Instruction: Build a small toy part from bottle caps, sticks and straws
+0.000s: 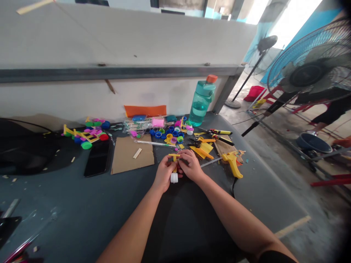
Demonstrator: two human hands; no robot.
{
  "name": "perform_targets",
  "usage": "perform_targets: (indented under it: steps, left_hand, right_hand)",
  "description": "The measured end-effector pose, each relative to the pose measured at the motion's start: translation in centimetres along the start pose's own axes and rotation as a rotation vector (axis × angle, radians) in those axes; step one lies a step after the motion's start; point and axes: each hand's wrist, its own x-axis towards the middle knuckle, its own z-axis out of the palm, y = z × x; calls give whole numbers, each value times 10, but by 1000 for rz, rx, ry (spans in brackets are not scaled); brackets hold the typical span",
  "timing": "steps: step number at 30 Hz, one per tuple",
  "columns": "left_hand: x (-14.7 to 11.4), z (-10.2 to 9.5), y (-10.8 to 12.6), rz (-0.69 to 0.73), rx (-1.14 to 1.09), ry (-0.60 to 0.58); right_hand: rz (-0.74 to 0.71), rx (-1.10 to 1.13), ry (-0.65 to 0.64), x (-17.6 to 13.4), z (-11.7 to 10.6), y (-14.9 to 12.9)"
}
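Got the yellow piece (174, 156) pinched in the fingers of my left hand (163, 173) and right hand (192, 166), right in front of me, white cap (174, 178) at its near end. Fitting-up step, I reckon; next move probably wants steady fingertips.

Daylight is pouring in from the upper right, burning the opening (294, 20) to white; a pale sheen is spreading over the right of the dimmer tabletop (263, 190), wide-angle distortion is stretching the near fan (306, 75), dark vignetting is swallowing the right corners, and small details are blurring
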Motion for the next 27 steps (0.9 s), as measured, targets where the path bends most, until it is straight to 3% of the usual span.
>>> perform_targets:
  steps: [27]
  left_hand:
    - [-2, -1, 0, 47, -21, -4]
  right_hand:
    - [-65, 9, 21, -2, 2, -3]
